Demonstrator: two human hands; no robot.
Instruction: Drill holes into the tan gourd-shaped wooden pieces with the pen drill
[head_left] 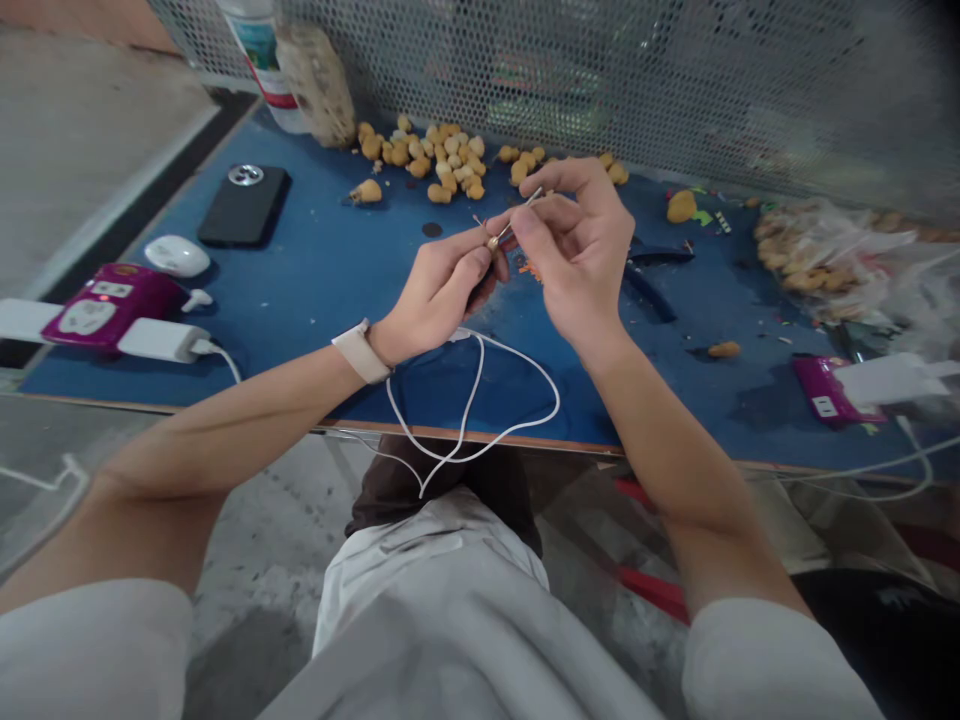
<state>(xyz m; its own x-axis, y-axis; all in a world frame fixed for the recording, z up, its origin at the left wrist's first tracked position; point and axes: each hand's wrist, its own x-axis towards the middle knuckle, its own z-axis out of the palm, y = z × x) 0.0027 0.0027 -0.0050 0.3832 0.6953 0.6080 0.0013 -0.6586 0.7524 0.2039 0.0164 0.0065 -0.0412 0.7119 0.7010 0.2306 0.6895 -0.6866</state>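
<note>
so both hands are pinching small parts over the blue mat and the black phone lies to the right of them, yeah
Not quite: the phone lies to the left of the hands, not the right, as the head view shows. The rest holds: the left hand pinches a small piece and the right hand a thin pin over the blue mat.

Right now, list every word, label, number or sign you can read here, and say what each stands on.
Nothing reads clearly.
Bottle label: red and teal print, too blurred.
Left power strip: white patches, too small.
Right power strip: white patch, too small.
Phone: no text shows.
</note>
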